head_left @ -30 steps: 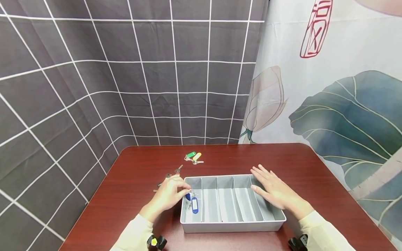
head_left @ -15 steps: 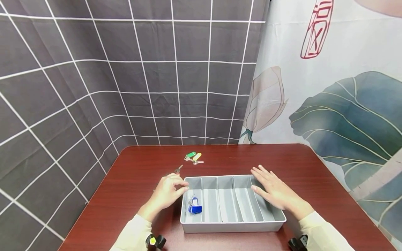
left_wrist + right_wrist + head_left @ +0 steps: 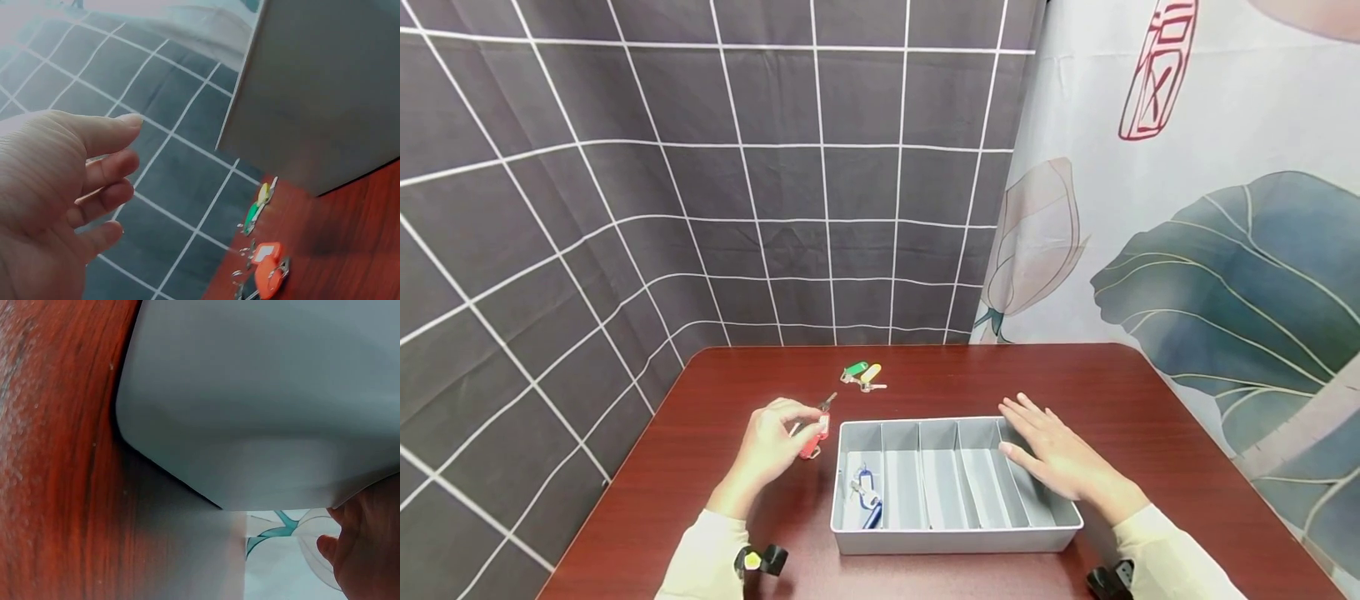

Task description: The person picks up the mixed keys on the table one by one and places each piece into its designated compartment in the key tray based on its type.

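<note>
My left hand [image 3: 771,446] is over the table just left of the grey divided tray [image 3: 955,543]. In the left wrist view its thumb and fingers [image 3: 115,194] stand apart, holding nothing. Beside its fingertips in the head view are red key tags [image 3: 810,451] with keys, partly covered by the hand; they look orange-red [image 3: 269,278] in the left wrist view. Two keys with blue tags [image 3: 872,517] lie in the tray's leftmost compartment. With straight fingers, my right hand [image 3: 1052,454] rests at the tray's right rim.
Keys with a green tag [image 3: 855,369] and a yellow tag [image 3: 871,373] lie farther back on the brown table [image 3: 760,375]. Thin dividers split the tray lengthwise into several compartments. A dark gridded curtain [image 3: 857,183] and a printed white one [image 3: 1075,100] hang behind the table.
My left hand has let go of a blue-tagged key, which dropped into the leftmost compartment, then moved left over the red tags. My right hand stays in place.
</note>
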The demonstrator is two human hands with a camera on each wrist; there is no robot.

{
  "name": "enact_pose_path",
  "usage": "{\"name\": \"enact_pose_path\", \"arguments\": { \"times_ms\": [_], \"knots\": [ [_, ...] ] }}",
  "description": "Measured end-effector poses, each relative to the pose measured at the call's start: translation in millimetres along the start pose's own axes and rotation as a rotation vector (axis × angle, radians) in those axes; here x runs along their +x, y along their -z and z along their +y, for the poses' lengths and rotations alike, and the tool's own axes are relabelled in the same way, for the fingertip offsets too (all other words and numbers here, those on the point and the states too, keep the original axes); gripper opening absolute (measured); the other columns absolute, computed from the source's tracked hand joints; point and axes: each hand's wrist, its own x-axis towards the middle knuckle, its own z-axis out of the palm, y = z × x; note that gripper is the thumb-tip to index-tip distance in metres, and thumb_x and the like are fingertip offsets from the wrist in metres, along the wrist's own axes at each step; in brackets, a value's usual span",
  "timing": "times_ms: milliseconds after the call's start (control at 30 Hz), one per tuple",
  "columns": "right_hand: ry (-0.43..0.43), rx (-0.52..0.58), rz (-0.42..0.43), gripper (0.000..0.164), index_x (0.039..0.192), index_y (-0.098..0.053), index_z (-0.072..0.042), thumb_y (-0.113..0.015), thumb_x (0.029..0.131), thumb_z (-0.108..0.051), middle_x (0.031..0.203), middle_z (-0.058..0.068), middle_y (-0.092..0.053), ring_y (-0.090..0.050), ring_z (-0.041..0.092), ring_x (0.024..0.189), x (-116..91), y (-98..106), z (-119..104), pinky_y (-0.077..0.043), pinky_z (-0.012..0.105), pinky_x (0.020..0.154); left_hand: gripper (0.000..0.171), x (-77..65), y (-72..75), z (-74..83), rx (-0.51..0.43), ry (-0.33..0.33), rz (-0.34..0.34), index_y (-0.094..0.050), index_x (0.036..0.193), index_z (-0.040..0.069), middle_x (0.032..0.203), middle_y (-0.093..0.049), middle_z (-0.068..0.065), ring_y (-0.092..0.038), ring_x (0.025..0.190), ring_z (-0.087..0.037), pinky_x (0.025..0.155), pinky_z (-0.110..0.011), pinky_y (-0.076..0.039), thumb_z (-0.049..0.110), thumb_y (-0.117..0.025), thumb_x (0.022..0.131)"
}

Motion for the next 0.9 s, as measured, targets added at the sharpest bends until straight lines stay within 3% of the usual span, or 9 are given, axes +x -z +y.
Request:
{"name": "enact_pose_path", "arguments": {
  "times_ms": [500, 733, 900],
  "knots": [
    [-0.002, 0.0, -0.009, 0.068, 0.147, -0.039, -0.012, -0.048, 0.095, -0.054, 0.153, 0.005, -0.034, -0.019, 0.03, 0.144, 0.4, -0.9, -1.2, -0.017, 0.054, 0.112, 0.021, -5.4, 16.4, -32.4, 0.14, 0.093, -0.051, -0.077, 0.096, 0.013, 0.091, -0.072, 0.001, -0.064, 0.086, -0.02, 0.071, -0.039, -0.05, 0.019, -0.082, 0.076],
    [-0.002, 0.001, -0.013, 0.068, 0.148, -0.038, -0.012, -0.047, 0.095, -0.055, 0.153, 0.006, -0.034, -0.018, 0.03, 0.144, 0.6, 0.0, -1.1, -0.014, 0.051, 0.114, 0.023, -8.3, 22.2, -50.1, 0.133, 0.155, -0.079, -0.076, 0.097, 0.01, 0.093, -0.072, -0.002, -0.064, 0.083, -0.021, 0.071, -0.04, -0.05, 0.017, -0.082, 0.075],
    [0.003, -0.003, -0.015, 0.068, 0.148, -0.038, -0.012, -0.048, 0.096, -0.054, 0.153, 0.007, -0.034, -0.018, 0.03, 0.144, 2.1, -0.2, 0.4, -0.014, 0.052, 0.114, 0.025, -12.2, 25.7, -60.7, 0.11, 0.196, -0.129, -0.075, 0.097, 0.01, 0.085, -0.071, 0.002, -0.064, 0.078, -0.018, 0.071, -0.038, -0.05, 0.02, -0.083, 0.075]
  ]
}}
